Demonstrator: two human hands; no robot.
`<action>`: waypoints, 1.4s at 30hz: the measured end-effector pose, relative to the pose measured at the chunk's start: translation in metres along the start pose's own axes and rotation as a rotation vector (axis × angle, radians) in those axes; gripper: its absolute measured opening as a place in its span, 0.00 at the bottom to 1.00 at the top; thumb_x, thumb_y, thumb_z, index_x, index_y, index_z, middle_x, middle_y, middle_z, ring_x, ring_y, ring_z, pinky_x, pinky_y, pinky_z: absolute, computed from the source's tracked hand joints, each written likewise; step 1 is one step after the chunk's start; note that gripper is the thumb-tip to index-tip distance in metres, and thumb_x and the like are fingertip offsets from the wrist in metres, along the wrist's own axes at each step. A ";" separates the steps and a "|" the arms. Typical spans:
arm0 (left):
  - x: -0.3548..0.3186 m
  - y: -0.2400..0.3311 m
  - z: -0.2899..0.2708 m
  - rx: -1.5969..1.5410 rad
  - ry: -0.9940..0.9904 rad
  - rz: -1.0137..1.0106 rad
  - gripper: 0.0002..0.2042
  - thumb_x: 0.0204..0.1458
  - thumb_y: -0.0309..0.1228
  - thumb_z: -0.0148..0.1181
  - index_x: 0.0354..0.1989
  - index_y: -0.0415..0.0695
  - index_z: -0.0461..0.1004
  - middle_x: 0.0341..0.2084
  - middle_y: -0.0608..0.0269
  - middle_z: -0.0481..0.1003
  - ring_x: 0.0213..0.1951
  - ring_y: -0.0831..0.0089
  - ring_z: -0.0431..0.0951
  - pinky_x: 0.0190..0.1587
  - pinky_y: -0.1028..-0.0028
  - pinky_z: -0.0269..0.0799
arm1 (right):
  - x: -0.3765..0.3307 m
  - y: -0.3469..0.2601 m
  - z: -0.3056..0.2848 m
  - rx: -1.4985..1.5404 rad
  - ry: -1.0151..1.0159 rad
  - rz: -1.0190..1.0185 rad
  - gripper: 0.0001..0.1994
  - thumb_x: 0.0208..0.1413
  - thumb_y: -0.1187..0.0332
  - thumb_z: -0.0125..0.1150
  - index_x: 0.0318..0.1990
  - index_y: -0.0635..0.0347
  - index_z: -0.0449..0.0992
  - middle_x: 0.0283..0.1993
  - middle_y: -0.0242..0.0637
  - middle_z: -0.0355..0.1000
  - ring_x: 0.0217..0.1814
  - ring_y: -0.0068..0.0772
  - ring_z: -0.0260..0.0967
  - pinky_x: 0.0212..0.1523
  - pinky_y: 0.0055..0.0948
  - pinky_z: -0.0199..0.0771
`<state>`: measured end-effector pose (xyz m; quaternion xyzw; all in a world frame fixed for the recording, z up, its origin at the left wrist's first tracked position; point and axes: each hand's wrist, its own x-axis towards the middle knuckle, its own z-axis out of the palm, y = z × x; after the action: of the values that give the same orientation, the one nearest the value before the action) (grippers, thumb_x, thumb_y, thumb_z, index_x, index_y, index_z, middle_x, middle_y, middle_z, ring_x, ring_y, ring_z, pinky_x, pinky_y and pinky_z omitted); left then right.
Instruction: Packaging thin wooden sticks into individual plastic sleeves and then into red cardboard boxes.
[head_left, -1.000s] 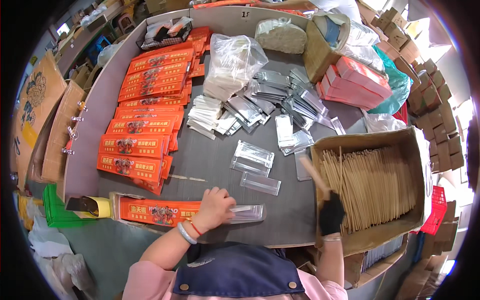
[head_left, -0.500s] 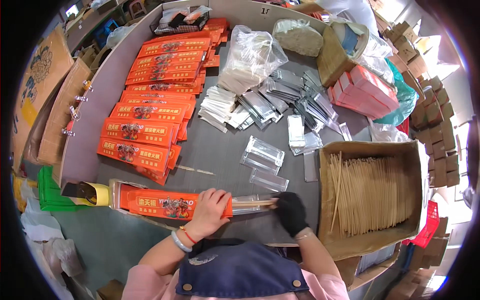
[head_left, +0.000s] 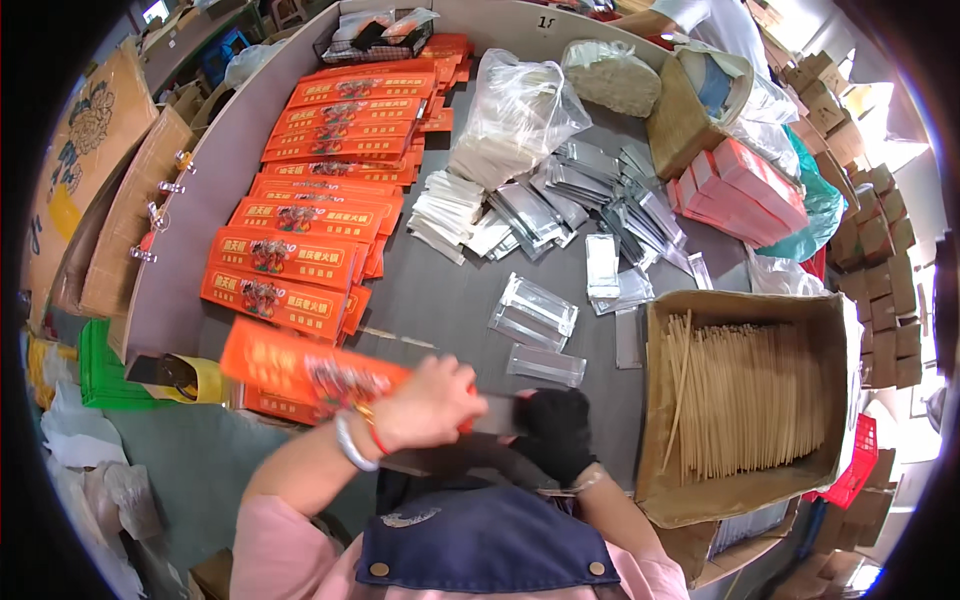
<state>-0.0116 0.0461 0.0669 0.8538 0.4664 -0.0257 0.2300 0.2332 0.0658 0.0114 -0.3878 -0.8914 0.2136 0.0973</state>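
Observation:
My bare left hand (head_left: 435,400), with a red cord and a pale bangle at the wrist, is closed on an orange-red printed chopstick sleeve (head_left: 290,362). The sleeve is raised and tilted, its left end higher, and smeared by motion. Under it, more orange sleeves (head_left: 275,405) lie at the table's front edge. My right hand (head_left: 553,430), in a black glove with bare fingertips, is closed just right of the sleeve's end. A greyish blurred strip shows between the two hands; what the right fingers grip is unclear. No chopsticks show between the hands.
Stacked orange sleeves (head_left: 290,255) line the left side. Clear flat packets (head_left: 535,310) lie mid-table, with more heaped behind beside a plastic bag (head_left: 520,110). A cardboard box (head_left: 655,400) of wooden chopsticks (head_left: 750,400) stands right. Another person's arm (head_left: 645,22) shows at the back.
My left hand has lifted the sleeve from the pile and tilted it. The chopsticks and clear packet at its right end are out of sight. My right hand has shifted slightly left and nearer.

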 end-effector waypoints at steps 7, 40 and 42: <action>-0.041 -0.038 0.048 -0.061 0.620 -0.503 0.26 0.35 0.37 0.73 0.45 0.41 0.75 0.58 0.46 0.63 0.62 0.44 0.58 0.63 0.48 0.53 | -0.021 0.012 -0.035 -0.083 0.179 0.143 0.31 0.35 0.52 0.74 0.48 0.54 0.71 0.39 0.36 0.70 0.44 0.43 0.68 0.49 0.43 0.61; 0.023 -0.075 0.031 0.058 0.511 -0.403 0.30 0.44 0.34 0.70 0.58 0.46 0.68 0.57 0.53 0.62 0.52 0.51 0.65 0.52 0.58 0.65 | -0.140 0.155 -0.033 -0.536 0.499 0.966 0.25 0.51 0.61 0.67 0.52 0.69 0.71 0.53 0.54 0.69 0.56 0.57 0.65 0.58 0.46 0.64; 0.012 -0.065 0.031 0.059 0.485 -0.384 0.29 0.43 0.34 0.70 0.57 0.48 0.70 0.55 0.55 0.64 0.50 0.53 0.67 0.49 0.58 0.65 | -0.136 0.152 -0.032 -0.519 0.521 0.960 0.16 0.53 0.67 0.64 0.46 0.69 0.73 0.46 0.53 0.71 0.49 0.57 0.67 0.51 0.48 0.66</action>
<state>-0.0518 0.0725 0.0119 0.7377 0.6593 0.1222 0.0783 0.4356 0.0688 -0.0304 -0.7974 -0.5864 -0.0930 0.1074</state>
